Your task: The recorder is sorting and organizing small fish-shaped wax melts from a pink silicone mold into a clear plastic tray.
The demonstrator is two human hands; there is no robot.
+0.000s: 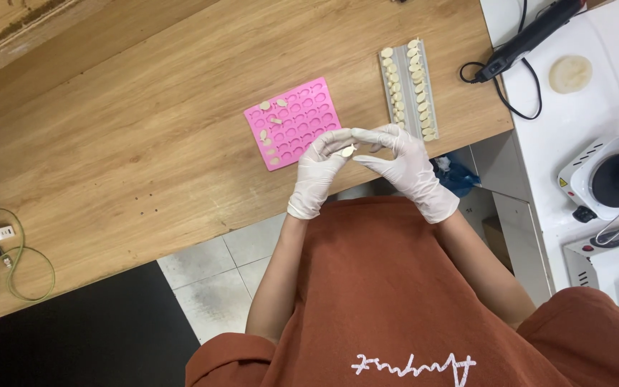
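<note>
Wooden planks of a light oak table (145,143) fill most of the view from above, with grey floor tiles (213,276) and a dark mat (87,337) seen beyond its near edge. Both hands are gloved in white and are held together just off the near edge of the table, close to its right corner. A small cream oval piece (347,151) is pinched between the fingertips of the left hand (318,175) and those of the right hand (404,166); the fingers of both hands are curled inward and pressed onto it.

A pink mould (294,122) with rows of oval cavities is laid flat on the table just beyond the hands, and a few cream pieces are seen in the cavities along its left side. To its right, near the right edge of the table, a grey tray (408,89) is lined with two rows of similar cream ovals.

On a white counter (560,122) beside the table a black tool with a cable (531,32), a round cream disc (570,74) and a small white hotplate (600,179) are placed. A green cable (30,276) is looped at the left end of the table.
</note>
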